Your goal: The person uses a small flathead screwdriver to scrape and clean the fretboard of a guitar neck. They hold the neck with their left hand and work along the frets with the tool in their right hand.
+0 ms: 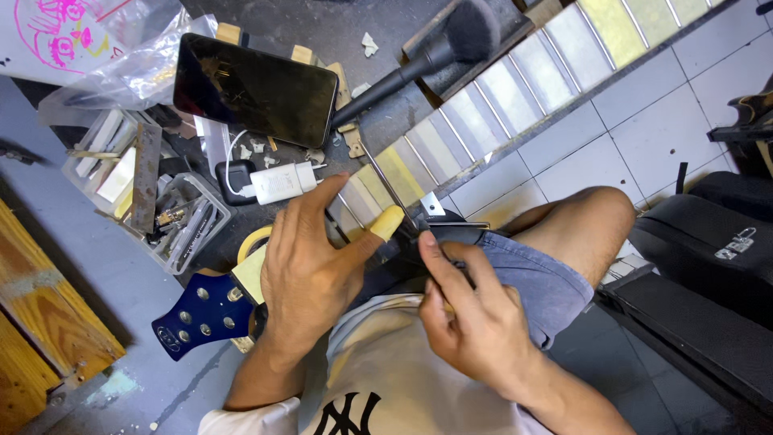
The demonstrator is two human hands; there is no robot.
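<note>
The guitar neck (483, 113) lies slantwise across the person's lap and the grey surface (314, 32), its fretboard masked with strips of pale and yellowish tape between the frets, its blue headstock (201, 310) at the lower end. The left hand (310, 258) rests spread over the neck just above the headstock, its thumb, capped with yellow tape, stretched towards the right hand (467, 310). That hand pinches a small dark tool (451, 234) against the neck beside the thumb, though what kind of tool I cannot tell. Above the neck, near the left hand, lie a white charger (282, 184), a black phone (254, 89) and a black brush (435, 52). Left of the neck sit clear trays of small parts (153, 201), and a roll of yellow tape (251, 242) peeps from beneath the left hand.
</note>
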